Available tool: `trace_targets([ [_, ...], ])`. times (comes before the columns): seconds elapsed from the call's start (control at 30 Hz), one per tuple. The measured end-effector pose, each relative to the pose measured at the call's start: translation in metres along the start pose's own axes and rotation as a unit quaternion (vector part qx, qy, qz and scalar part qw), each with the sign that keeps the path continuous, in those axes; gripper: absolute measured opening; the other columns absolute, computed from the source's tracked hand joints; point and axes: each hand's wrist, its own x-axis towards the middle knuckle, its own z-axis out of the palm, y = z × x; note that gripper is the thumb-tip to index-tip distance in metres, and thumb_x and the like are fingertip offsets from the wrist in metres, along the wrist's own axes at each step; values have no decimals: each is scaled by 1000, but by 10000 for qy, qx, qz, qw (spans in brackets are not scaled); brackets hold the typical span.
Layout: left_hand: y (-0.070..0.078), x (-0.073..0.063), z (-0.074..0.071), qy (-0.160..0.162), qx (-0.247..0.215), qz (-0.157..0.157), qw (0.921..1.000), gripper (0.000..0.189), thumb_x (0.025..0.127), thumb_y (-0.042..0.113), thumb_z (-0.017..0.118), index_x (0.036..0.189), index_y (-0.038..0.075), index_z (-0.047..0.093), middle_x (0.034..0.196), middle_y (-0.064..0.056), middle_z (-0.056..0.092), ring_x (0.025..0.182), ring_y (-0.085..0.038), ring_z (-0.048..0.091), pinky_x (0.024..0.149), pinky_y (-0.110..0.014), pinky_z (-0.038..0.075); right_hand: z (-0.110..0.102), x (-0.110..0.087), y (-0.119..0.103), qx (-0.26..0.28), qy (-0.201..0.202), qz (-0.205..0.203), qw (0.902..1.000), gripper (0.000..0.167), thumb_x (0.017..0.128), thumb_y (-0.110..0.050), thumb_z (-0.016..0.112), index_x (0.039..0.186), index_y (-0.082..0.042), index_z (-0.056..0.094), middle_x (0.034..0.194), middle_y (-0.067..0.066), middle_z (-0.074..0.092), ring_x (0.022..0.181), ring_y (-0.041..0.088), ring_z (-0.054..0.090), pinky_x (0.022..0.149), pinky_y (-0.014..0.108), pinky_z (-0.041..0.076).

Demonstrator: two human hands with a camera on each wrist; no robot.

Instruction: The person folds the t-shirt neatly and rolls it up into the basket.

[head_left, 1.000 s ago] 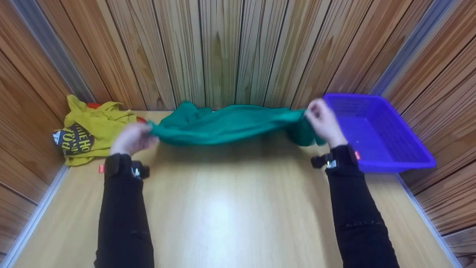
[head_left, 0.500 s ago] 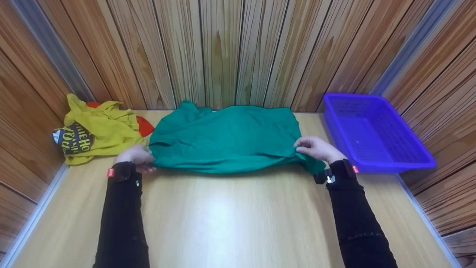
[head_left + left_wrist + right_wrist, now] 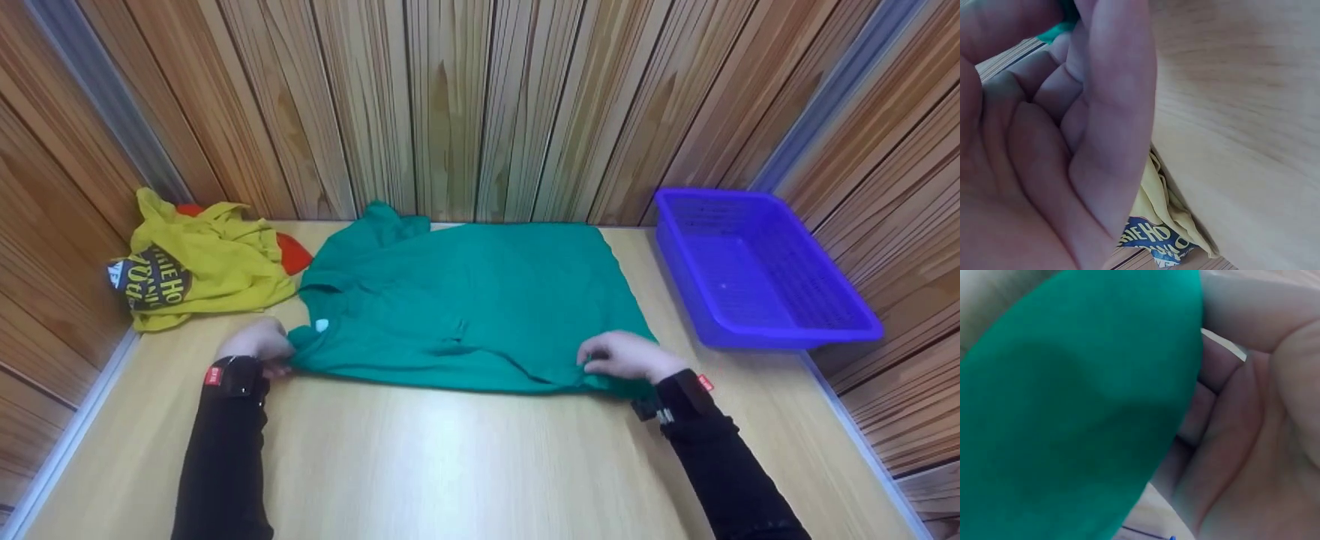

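Note:
A green T-shirt (image 3: 480, 300) lies spread sideways on the table, its collar with a white label toward the left and one sleeve sticking out at the back left. My left hand (image 3: 259, 343) pinches the shirt's near left corner; in the left wrist view a scrap of green cloth shows by the curled fingers (image 3: 1112, 95). At the near right edge, my right hand (image 3: 622, 355) pinches the hem. The right wrist view is largely filled by the green cloth (image 3: 1084, 405) hanging from between thumb and fingers.
A crumpled yellow shirt (image 3: 217, 262) with a dark printed patch lies at the back left, with a red cloth (image 3: 292, 253) partly under it. A purple basket (image 3: 787, 335) stands at the right. Wood-panelled walls (image 3: 450, 105) enclose the table's back and sides.
Both hands have drawn the shirt's near edge toward the front of the table. The raised, bunched cloth now lies spread flatter, and the collar with its label has come into view.

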Motion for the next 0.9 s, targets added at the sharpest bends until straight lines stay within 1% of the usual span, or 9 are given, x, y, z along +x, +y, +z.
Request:
trace_targets([
  [0.1, -1, -2, 0, 150, 172, -5, 9997, 15, 86, 2, 53, 99, -6, 55, 72, -12, 62, 56, -19, 61, 54, -30, 51, 8, -1, -6, -88, -114, -60, 9999, 4, 92, -12, 69, 94, -9, 72, 94, -1, 70, 85, 15, 63, 79, 40, 51],
  [0.23, -2, -4, 0, 545, 765, 3, 9956, 16, 87, 7, 52, 97, -4, 58, 70, -12, 62, 57, -23, 63, 57, -35, 49, 16, -1, -14, -115, -218, -61, 9997, 4, 91, -12, 70, 94, -10, 73, 92, -4, 70, 80, 10, 58, 76, 36, 51],
  [0.33, -4, -3, 2, 954, 1264, -31, 9874, 21, 86, 11, 52, 97, -4, 61, 79, -16, 63, 70, -29, 63, 65, -43, 49, 21, 0, -19, -139, -288, -170, 9993, 5, 91, -12, 71, 94, -10, 73, 91, -4, 70, 80, 8, 59, 75, 34, 51],
  [0.4, -5, -1, 5, 1160, 1443, -131, 9826, 25, 88, 13, 52, 101, -6, 62, 89, -20, 62, 82, -35, 62, 70, -49, 49, 24, 0, -23, -149, -351, -282, 9989, 5, 90, -11, 71, 95, -10, 74, 91, -4, 71, 80, 8, 60, 75, 34, 52],
  [0.5, -6, 2, 8, 1357, 1526, -328, 9784, 33, 90, 16, 50, 110, -7, 61, 103, -26, 60, 96, -41, 58, 76, -56, 49, 26, 1, -27, -12, -484, -319, 9983, 6, 90, -12, 72, 95, -9, 74, 92, -3, 72, 82, 7, 61, 76, 32, 53],
  [0.6, -4, 5, 11, 1419, 1511, -520, 9769, 37, 93, 18, 49, 117, -9, 58, 112, -30, 58, 102, -44, 57, 80, -58, 47, 24, 0, -30, 190, -541, -318, 9978, 10, 91, -17, 71, 97, -9, 75, 93, -4, 72, 83, 6, 62, 77, 31, 53],
  [0.67, 0, 8, 13, 1517, 1551, -599, 9743, 38, 95, 20, 48, 118, -9, 58, 113, -30, 59, 103, -44, 57, 80, -58, 47, 21, -1, -29, 249, -457, -402, 9978, 13, 93, -20, 69, 98, -9, 75, 94, -3, 72, 84, 8, 63, 77, 32, 53],
  [0.77, 11, 11, 20, 1882, 1672, -502, 9665, 35, 95, 19, 51, 114, -9, 60, 108, -29, 60, 98, -43, 59, 77, -54, 49, 17, -5, -24, 122, -96, -510, 9986, 16, 95, -21, 66, 99, -8, 74, 95, 0, 72, 87, 14, 65, 79, 37, 53],
  [0.9, 32, 12, 36, 2439, 1755, 138, 9537, 28, 94, 14, 55, 108, -10, 61, 103, -28, 61, 94, -43, 60, 72, -54, 51, 18, -10, -14, -289, 545, -173, 9979, 17, 95, -17, 66, 103, -4, 72, 99, 7, 71, 94, 26, 66, 85, 44, 51],
])
